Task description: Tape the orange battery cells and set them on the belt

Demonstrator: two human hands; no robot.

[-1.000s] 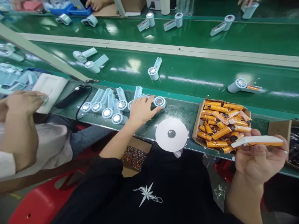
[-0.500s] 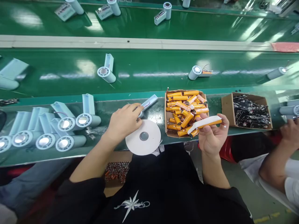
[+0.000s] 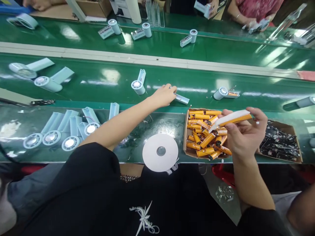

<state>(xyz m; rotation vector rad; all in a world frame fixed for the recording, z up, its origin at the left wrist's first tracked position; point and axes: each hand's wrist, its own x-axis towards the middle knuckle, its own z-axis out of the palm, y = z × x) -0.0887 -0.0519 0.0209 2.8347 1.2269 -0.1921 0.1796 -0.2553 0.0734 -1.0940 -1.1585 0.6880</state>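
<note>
My left hand (image 3: 165,95) reaches out over the green belt, its fingers closed on a light blue fan housing (image 3: 182,98) whose handle part sticks out to the right. My right hand (image 3: 246,132) is raised above the right side of the carton of orange batteries (image 3: 208,142). Between its fingers and thumb is an orange battery (image 3: 237,120) with a white strip along it, one end of the strip hanging free. On the bench between my arms lies a white tape roll (image 3: 152,152).
Several light blue housings (image 3: 51,137) lie on the bench at left. More housings (image 3: 138,86) sit on the belt. A carton of black circuit boards (image 3: 280,142) stands at right. Across the belts are people's hands, one holding a housing (image 3: 202,8).
My left hand has moved from beside the tape roll forward onto the belt with the housing. The right hand still holds the battery. The view has shifted, showing more of the far side.
</note>
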